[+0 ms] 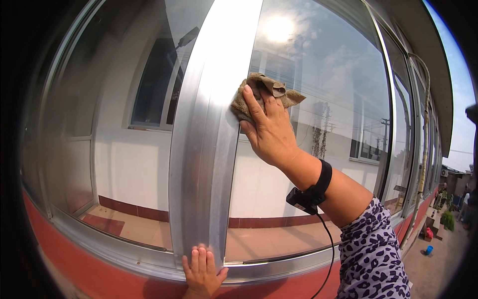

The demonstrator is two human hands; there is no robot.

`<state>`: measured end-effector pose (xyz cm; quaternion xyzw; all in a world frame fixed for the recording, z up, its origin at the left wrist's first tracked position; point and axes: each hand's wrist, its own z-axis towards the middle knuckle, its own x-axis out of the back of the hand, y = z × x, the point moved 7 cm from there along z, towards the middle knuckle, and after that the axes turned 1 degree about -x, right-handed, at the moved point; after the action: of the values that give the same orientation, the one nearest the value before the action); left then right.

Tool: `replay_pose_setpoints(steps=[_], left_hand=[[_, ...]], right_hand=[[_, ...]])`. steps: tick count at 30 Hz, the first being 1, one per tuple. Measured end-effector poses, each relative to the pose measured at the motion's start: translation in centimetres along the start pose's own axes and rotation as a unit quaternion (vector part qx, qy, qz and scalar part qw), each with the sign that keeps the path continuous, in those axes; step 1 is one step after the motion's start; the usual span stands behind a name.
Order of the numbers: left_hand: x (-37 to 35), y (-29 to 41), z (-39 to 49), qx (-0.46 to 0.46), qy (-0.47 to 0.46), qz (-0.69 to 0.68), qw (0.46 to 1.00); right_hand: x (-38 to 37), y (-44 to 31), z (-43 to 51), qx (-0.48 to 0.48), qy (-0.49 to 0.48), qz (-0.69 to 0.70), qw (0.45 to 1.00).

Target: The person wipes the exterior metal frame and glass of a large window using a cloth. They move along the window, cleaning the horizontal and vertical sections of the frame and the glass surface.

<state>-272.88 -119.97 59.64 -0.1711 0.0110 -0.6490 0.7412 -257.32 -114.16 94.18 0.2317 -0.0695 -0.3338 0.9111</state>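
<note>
My right hand [270, 127] presses a bunched brown cloth [295, 98] against the edge of a glass pane [336, 71], beside a wide aluminium window post [201, 149]. The fingers are spread over the cloth, and folds of it stick out above and to the right. Low down, my left hand [201, 271] rests with fingers a little apart on the foot of the post, where it meets the aluminium sill rail [283, 271]. Nothing is held in it. A black wrist strap [324, 175] with a small device and a cable sits on my right wrist.
Red wall [123, 267] runs under the sill. A second pane [130, 160] is left of the post; through the glass show a white wall and a tiled floor. At far right are a thin pipe [425, 112], a blue bucket [429, 250], plants [447, 220] and a distant person [465, 203].
</note>
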Motion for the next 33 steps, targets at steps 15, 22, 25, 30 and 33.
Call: replay_pose_setpoints(steps=[15, 22, 25, 30, 33], left_hand=[[-0.8, 0.2, 0.1, -0.002, -0.001, 0.035, 0.999], [-3.0, -0.6, -1.7, 0.019, -0.038, 0.054, 0.998], [-3.3, -0.7, -1.9, 0.024, -0.035, 0.068, 0.997], [-3.0, -0.4, -1.5, 0.027, -0.022, 0.069, 0.997], [-2.9, -0.4, -1.3, 0.024, -0.015, 0.068, 0.997]], right_hand=[[0.2, 9.8, 10.8, -0.112, 0.026, -0.004, 0.993], [4.3, 24.1, 9.4, -0.194, 0.112, -0.105, 0.969], [8.1, 32.6, 4.7, -0.258, 0.107, -0.136, 0.951], [14.2, 43.6, -5.7, -0.276, 0.12, -0.185, 0.935], [17.4, 48.5, -12.8, -0.301, 0.122, -0.152, 0.933]])
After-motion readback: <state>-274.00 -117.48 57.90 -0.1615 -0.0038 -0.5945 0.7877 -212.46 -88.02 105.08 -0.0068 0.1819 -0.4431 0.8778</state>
